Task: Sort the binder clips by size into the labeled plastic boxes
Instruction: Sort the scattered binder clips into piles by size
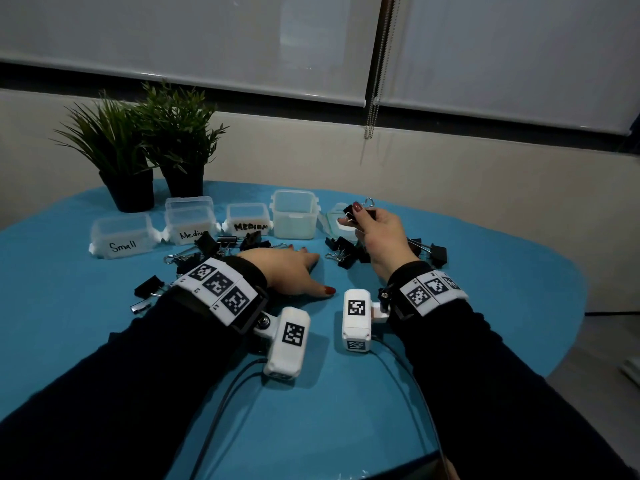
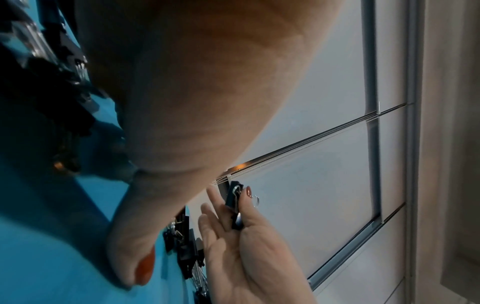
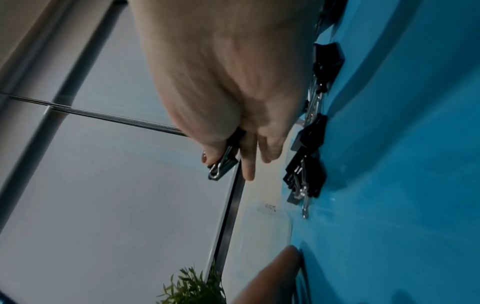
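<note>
My right hand [image 1: 372, 230] is raised above the table and pinches a black binder clip [image 1: 356, 212] between thumb and fingers; the same binder clip [image 2: 235, 200] [image 3: 224, 164] shows in both wrist views. My left hand [image 1: 287, 268] lies flat on the blue table [image 1: 485, 289], fingers straight, holding nothing. Loose black clips [image 1: 341, 252] lie in piles beside both hands. Clear boxes stand in a row at the back: one marked Small [image 1: 121, 237], two marked Medium [image 1: 188, 218] [image 1: 247, 220], a taller unlabeled box [image 1: 294, 214], and a low box [image 1: 337, 216] partly hidden behind my right hand.
Two potted plants [image 1: 138, 147] stand behind the boxes at the back left. More clips [image 1: 149, 289] lie left of my left wrist. A bead chain [image 1: 375, 81] hangs from the window blinds. The table's rounded edge [image 1: 568, 323] falls away at the right.
</note>
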Available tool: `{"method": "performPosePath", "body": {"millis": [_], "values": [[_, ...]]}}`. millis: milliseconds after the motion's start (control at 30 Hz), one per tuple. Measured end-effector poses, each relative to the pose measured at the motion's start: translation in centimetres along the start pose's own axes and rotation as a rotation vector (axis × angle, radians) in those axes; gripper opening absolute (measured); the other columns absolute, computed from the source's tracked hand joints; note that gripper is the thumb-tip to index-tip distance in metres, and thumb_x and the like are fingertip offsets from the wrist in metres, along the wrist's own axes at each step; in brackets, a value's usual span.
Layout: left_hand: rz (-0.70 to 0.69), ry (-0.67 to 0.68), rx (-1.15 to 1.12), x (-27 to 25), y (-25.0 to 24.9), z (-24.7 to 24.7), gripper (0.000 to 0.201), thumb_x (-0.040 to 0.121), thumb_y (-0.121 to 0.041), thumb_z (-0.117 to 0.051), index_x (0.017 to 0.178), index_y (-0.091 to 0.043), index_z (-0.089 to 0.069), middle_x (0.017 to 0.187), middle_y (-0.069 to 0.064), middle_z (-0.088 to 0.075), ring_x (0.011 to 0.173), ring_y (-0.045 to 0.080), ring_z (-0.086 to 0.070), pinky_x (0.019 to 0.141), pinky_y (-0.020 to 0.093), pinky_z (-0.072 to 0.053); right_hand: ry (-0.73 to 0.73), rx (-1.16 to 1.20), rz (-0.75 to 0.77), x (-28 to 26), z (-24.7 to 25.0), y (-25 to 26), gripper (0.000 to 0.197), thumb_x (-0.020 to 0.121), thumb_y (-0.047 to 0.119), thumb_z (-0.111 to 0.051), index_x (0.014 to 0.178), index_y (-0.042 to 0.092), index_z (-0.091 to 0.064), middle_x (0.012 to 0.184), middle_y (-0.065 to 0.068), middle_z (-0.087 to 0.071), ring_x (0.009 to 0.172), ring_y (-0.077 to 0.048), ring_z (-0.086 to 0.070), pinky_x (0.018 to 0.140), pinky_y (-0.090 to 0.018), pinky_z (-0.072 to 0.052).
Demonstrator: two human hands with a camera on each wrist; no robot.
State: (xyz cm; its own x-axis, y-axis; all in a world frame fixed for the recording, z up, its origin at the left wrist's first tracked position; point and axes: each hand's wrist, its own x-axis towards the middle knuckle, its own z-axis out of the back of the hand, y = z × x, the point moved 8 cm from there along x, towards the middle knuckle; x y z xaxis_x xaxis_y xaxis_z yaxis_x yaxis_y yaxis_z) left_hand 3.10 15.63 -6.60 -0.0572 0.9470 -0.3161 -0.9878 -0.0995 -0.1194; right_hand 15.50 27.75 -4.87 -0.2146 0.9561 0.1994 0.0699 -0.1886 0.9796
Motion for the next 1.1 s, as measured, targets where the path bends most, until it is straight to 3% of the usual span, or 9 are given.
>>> {"method": "performPosePath", "body": {"millis": [100, 233, 400, 467, 567, 767, 933, 1000, 1100], "values": [[0.078, -0.010, 0.027, 0.1, 0.9, -0.1, 0.102, 0.084, -0.081, -0.045, 0.160, -0.021, -0.014, 0.168, 0.005, -0.013, 0.153, 0.026, -0.017, 0.122, 0.045, -0.019, 0.038, -0.083, -0.009, -0.2, -1.3, -0.4, 0.022, 0.100, 0.037, -0.058, 0.094, 0.016, -0.062, 0.089, -0.001, -0.066, 0.074, -0.012, -0.057, 0.068, -0.028, -0.046], [0.117, -0.033, 0.011, 0.3, 1.5, 0.0, 0.105, 0.081, -0.083, -0.047, 0.159, -0.017, -0.021, 0.166, 0.008, -0.019, 0.149, 0.028, -0.027, 0.120, 0.044, -0.027, 0.126, -0.199, -0.024, -0.6, -2.2, -0.8, 0.025, 0.100, 0.044, -0.053, 0.096, 0.019, -0.058, 0.105, -0.009, -0.066, 0.096, -0.026, -0.063, 0.088, -0.044, -0.052], [0.133, -0.039, 0.016, 0.5, 1.9, -0.1, 0.103, 0.079, -0.085, -0.048, 0.156, -0.019, -0.027, 0.163, 0.007, -0.029, 0.144, 0.028, -0.036, 0.116, 0.044, -0.033, 0.198, -0.249, -0.041, -1.3, -3.2, -0.6, 0.040, 0.090, 0.055, -0.055, 0.100, 0.017, -0.061, 0.112, -0.020, -0.068, 0.108, -0.039, -0.064, 0.095, -0.056, -0.052], [0.131, -0.040, 0.022, 0.6, 2.0, -0.2, 0.101, 0.078, -0.085, -0.049, 0.154, -0.019, -0.032, 0.157, 0.005, -0.039, 0.138, 0.027, -0.043, 0.112, 0.044, -0.038, 0.211, -0.230, -0.041, -1.5, -3.4, -0.5, 0.041, 0.089, 0.054, -0.057, 0.099, 0.015, -0.061, 0.105, -0.018, -0.069, 0.101, -0.037, -0.066, 0.089, -0.052, -0.054], [0.130, -0.044, 0.012, 0.4, 2.0, 0.0, 0.097, 0.075, -0.085, -0.052, 0.146, -0.020, -0.042, 0.143, 0.003, -0.054, 0.125, 0.026, -0.053, 0.105, 0.043, -0.045, 0.146, -0.221, 0.000, -1.1, -2.4, 0.0, 0.028, 0.099, 0.044, -0.055, 0.095, 0.017, -0.059, 0.088, -0.002, -0.062, 0.082, -0.018, -0.057, 0.073, -0.032, -0.046], [0.094, -0.039, -0.061, -0.4, 1.2, 0.0, 0.104, 0.081, -0.077, -0.056, 0.161, -0.032, -0.007, 0.161, 0.003, -0.034, 0.143, 0.027, -0.039, 0.116, 0.041, -0.035, 0.212, -0.067, -0.097, -1.4, -3.0, -1.1, 0.020, 0.102, 0.033, -0.054, 0.095, 0.015, -0.060, 0.106, -0.007, -0.067, 0.105, -0.021, -0.061, 0.104, -0.040, -0.049], [0.093, 0.012, -0.022, -0.7, 1.0, -0.3, 0.102, 0.081, -0.081, -0.050, 0.157, -0.043, 0.007, 0.168, 0.008, -0.009, 0.150, 0.031, -0.025, 0.120, 0.046, -0.027, 0.254, 0.084, -0.132, -1.9, -3.7, -1.0, 0.017, 0.104, 0.028, -0.051, 0.099, 0.014, -0.058, 0.121, -0.014, -0.068, 0.108, -0.019, -0.064, 0.083, -0.025, -0.051], [0.107, 0.001, -0.033, -0.6, 1.2, -0.3, 0.102, 0.083, -0.079, -0.051, 0.160, -0.036, 0.000, 0.166, 0.007, -0.022, 0.146, 0.030, -0.034, 0.117, 0.044, -0.032, 0.193, 0.052, -0.111, -1.4, -3.0, -0.9, 0.017, 0.104, 0.027, -0.052, 0.097, 0.014, -0.059, 0.112, -0.014, -0.069, 0.097, -0.019, -0.065, 0.078, -0.027, -0.054], [0.149, -0.094, -0.062, -0.7, 1.9, 0.7, 0.090, 0.087, -0.067, -0.060, 0.156, -0.019, -0.029, 0.153, 0.005, -0.046, 0.133, 0.027, -0.049, 0.110, 0.042, -0.042, 0.128, -0.193, -0.073, -1.1, -1.8, -0.9, 0.018, 0.098, 0.029, -0.063, 0.090, 0.013, -0.062, 0.082, -0.011, -0.065, 0.059, -0.015, -0.056, 0.043, -0.024, -0.041]]}}
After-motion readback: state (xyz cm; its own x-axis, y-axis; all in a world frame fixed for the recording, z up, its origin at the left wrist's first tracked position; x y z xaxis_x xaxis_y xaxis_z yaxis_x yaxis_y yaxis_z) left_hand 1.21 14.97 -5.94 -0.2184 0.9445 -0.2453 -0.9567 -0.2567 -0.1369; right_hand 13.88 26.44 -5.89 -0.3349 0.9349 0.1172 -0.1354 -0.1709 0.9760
